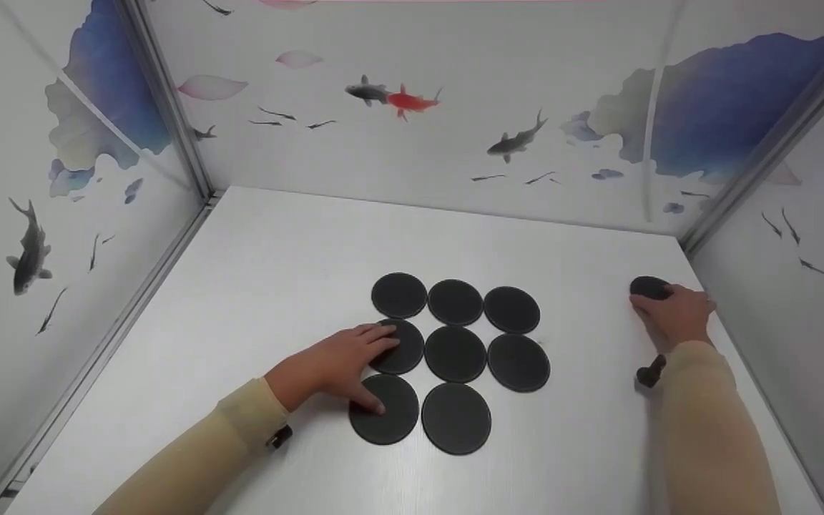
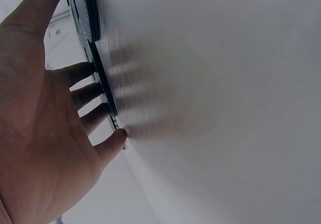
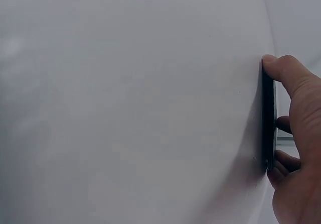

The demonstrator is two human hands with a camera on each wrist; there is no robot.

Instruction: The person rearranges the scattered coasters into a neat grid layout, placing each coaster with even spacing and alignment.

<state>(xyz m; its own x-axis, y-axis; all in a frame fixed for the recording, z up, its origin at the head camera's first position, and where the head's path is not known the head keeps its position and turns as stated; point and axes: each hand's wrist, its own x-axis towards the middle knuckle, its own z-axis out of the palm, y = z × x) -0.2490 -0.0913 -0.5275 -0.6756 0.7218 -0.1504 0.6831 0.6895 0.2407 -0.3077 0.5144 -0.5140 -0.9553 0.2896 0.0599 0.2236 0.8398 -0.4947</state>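
Observation:
Several flat black round coasters lie close together in rows on the white table. My left hand rests its fingers on the left coaster of the middle row, its thumb on the near-left coaster. In the left wrist view, the fingers of the left hand extend over the dark coaster edges. Off to the right, my right hand grips a separate black coaster. The right wrist view has this coaster edge-on, held by its rim between the thumb and fingers of the right hand.
The white tabletop meets a patterned back wall with printed fish. Side walls stand at left and right, with metal posts at the corners. Two coasters, including one at the centre front, form the near row.

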